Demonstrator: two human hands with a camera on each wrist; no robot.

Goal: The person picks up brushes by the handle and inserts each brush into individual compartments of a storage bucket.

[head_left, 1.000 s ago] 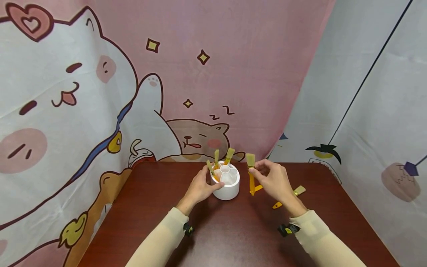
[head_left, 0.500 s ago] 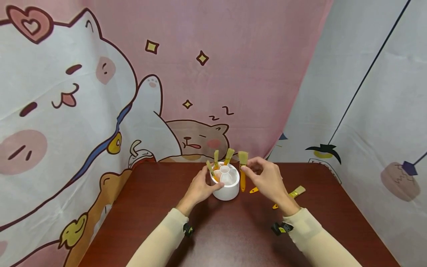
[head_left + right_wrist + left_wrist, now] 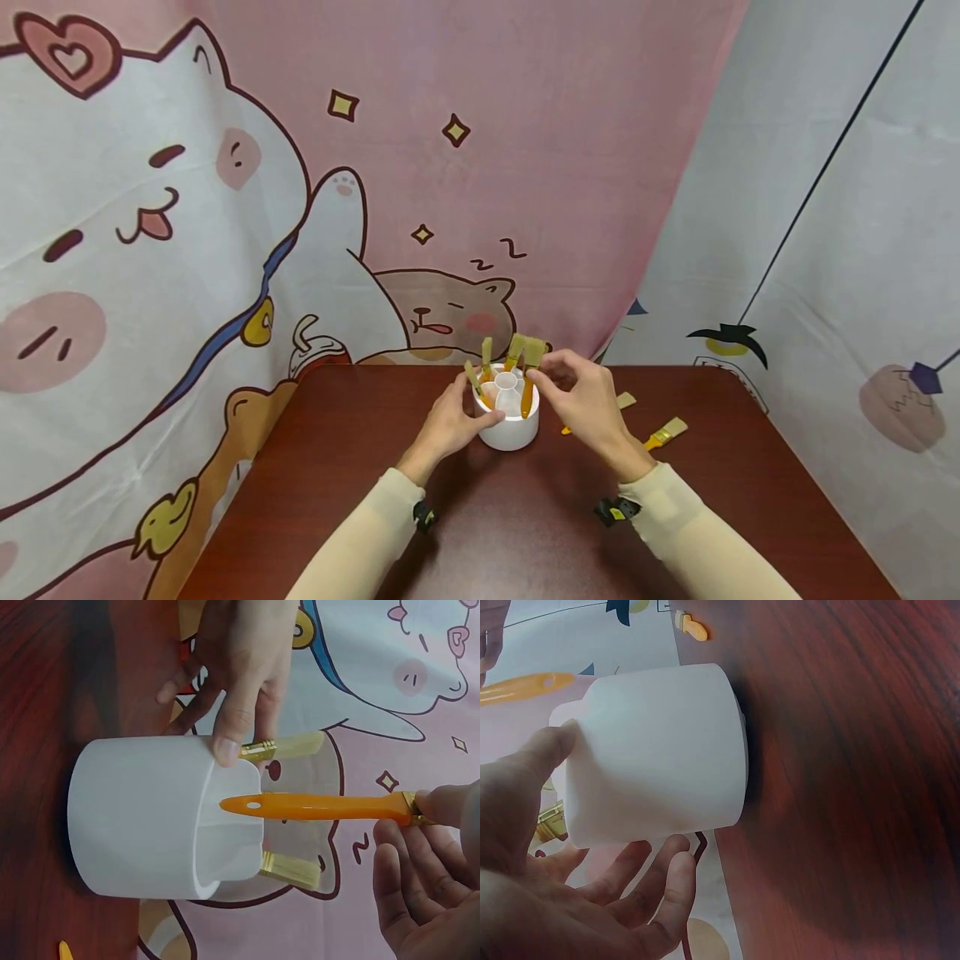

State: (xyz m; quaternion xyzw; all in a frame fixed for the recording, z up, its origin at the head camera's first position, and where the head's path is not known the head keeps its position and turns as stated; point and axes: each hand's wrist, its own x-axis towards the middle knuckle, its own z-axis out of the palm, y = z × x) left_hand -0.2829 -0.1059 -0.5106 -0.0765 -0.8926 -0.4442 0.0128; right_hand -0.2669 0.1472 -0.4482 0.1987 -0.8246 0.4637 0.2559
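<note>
Brush [image 3: 528, 392] swings left, handle now at mouth of holder [image 3: 508, 434]! Right hand [image 3: 585, 400] pinches it, bristles up; left hand [image 3: 448, 421] grips holder. Three brushes [image 3: 487, 350] inside, two more [image 3: 667, 433] on table [image 3: 510, 537].

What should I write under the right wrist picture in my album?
The right hand pinches a brush, its handle toward the cup that the left hand holds.

Brushes [image 3: 487, 354] in holder [image 3: 507, 434], others [image 3: 667, 432] R on tbl [image 3: 517, 533]
</note>
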